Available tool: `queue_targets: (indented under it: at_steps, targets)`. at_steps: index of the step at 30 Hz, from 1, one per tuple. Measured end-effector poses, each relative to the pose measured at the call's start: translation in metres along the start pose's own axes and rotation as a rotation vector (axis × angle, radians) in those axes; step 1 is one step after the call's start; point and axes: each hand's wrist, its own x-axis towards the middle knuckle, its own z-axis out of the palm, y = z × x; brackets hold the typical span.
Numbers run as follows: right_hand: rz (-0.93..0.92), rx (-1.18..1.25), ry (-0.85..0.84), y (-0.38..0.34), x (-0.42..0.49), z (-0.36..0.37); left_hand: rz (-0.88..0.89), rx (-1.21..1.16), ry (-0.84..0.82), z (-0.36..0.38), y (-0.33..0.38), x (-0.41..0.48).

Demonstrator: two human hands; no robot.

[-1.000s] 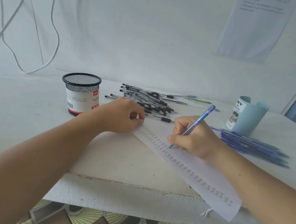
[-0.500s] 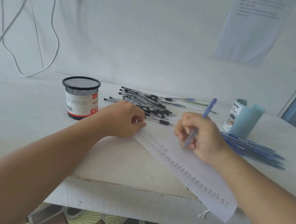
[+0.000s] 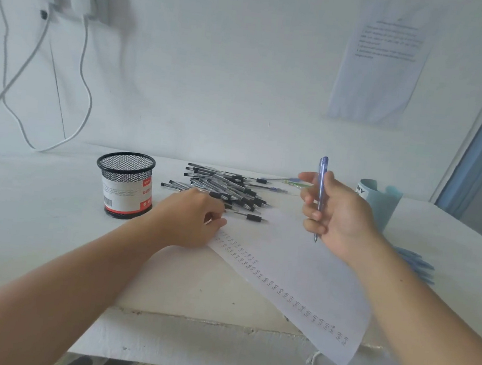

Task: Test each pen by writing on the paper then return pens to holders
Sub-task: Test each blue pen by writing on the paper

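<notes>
The blue pen [image 3: 321, 184] stands nearly upright in the right hand [image 3: 337, 219], clicker end up and tip down. The fingers [image 3: 312, 203] are curled round the barrel and grip it at its middle. The hand is raised above the paper [image 3: 293, 265], and the pen tip hangs over the sheet; whether it touches cannot be told.

The paper lies slantwise under and between the two hands. Rows of small written marks run down its left edge toward the person, and its near corner hangs over the table's front edge. The left hand [image 3: 191, 220] rests on the sheet's far left corner with its fingers curled and the thumb tip at the paper's edge. Whether it pinches the corner or only presses on it is unclear.

Just beyond the left hand's knuckles lies a loose pile of black pens [image 3: 224, 186]. To the left of that hand stands a black mesh holder [image 3: 126, 182] with a red and white label, upright. Behind the right hand stands a light blue holder [image 3: 387, 203], partly hidden by it. A row of blue pens [image 3: 417, 261] lies just right of the right wrist. A green pen [image 3: 296, 184] lies beyond the raised fingers.

All this rests on a white table [image 3: 37, 208]. On the wall beyond hang white cables [image 3: 82, 76] to the left and a printed sheet [image 3: 385, 66] to the right.
</notes>
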Motion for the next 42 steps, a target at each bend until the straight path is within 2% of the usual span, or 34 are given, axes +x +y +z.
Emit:
queue_targets:
  at_steps: [4, 7, 10, 13, 17, 30, 32, 35, 38, 42]
  targets:
    - [-0.148, -0.255, 0.040, -0.018, -0.009, -0.014, 0.000, -0.009, 0.004, -0.001, 0.000, 0.000]
    - [-0.212, -0.700, 0.086, -0.032, -0.019, -0.034, 0.004, -0.013, 0.017, 0.000, -0.001, 0.000]
    - [-0.200, -1.191, 0.086, -0.043, -0.026, -0.060, 0.010, -0.006, 0.028, 0.001, -0.002, 0.000]
    - [-0.193, -1.373, 0.227, -0.046, -0.032, -0.089, 0.006, 0.001, 0.023, 0.002, -0.004, 0.000]
    - [-0.173, -1.473, 0.391, -0.044, -0.040, -0.115, 0.006, 0.006, 0.017, 0.002, -0.004, 0.001]
    - [-0.123, -1.512, 0.383, -0.023, -0.039, -0.128, 0.001, -0.013, 0.035, 0.000, 0.000, -0.001]
    - [-0.154, -1.491, 0.418, -0.022, -0.037, -0.128, 0.000, -0.018, 0.030, 0.000, 0.000, -0.001]
    - [-0.303, -1.452, 0.456, -0.020, -0.032, -0.121, -0.007, -0.022, 0.026, -0.001, 0.001, -0.001]
    - [-0.423, -1.415, 0.323, -0.014, -0.018, -0.095, -0.041, 0.005, 0.013, -0.002, 0.004, -0.002]
    - [-0.462, -1.402, 0.128, -0.001, 0.028, -0.058, -0.117, 0.082, 0.012, 0.000, 0.015, -0.002]
